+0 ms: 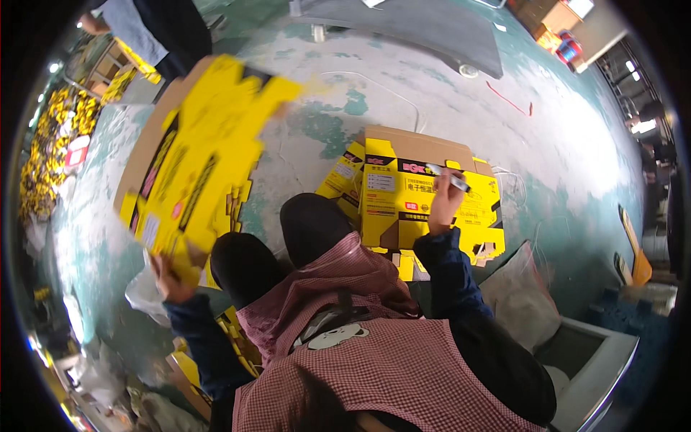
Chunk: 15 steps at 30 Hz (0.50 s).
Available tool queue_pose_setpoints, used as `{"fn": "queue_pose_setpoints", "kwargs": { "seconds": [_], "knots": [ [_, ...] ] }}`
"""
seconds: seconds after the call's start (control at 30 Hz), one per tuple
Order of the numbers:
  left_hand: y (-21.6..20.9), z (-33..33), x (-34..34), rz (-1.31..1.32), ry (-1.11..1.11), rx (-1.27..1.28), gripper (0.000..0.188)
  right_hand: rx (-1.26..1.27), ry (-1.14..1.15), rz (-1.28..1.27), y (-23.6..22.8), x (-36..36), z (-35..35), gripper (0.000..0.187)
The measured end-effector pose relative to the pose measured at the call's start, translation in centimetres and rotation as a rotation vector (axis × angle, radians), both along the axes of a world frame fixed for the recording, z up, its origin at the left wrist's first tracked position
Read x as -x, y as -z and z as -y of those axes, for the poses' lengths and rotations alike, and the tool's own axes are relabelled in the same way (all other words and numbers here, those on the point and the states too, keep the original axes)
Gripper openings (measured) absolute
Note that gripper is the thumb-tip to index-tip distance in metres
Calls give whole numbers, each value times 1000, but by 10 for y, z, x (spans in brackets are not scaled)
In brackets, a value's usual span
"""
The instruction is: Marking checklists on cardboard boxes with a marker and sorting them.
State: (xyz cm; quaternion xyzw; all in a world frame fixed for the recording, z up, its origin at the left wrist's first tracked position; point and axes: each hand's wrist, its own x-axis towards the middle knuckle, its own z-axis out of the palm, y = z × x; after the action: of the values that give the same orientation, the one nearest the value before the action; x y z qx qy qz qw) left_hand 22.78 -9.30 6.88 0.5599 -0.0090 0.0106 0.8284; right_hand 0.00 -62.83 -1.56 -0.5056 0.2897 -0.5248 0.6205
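Two knees (313, 225) beside flattened yellow cartons (381, 205)

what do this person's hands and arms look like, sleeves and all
The left hand and right hand are both ungloved. Wrinkled dark navy sleeves cover the forearms; plain black fabric covers the upper right arm.

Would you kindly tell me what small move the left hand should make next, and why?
I would probably lower the flattened yellow carton in the left hand onto the carton pile past its right edge: it is tilted up, gripped near its lower end, while the right hand holds a marker-like tool over another flattened carton. Setting the first down might free the left hand.
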Motion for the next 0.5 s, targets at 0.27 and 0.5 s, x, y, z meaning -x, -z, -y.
{"fn": "queue_pose_setpoints", "kwargs": {
  "seconds": [0.27,0.5],
  "knots": [
    [111,-177,-69,-315,-305,-268,36,32,1,-193,46,-4,-11,7],
    [107,57,-57,191,-143,-446,30,193,36,-428,45,6,-17,13]
  ]
}}
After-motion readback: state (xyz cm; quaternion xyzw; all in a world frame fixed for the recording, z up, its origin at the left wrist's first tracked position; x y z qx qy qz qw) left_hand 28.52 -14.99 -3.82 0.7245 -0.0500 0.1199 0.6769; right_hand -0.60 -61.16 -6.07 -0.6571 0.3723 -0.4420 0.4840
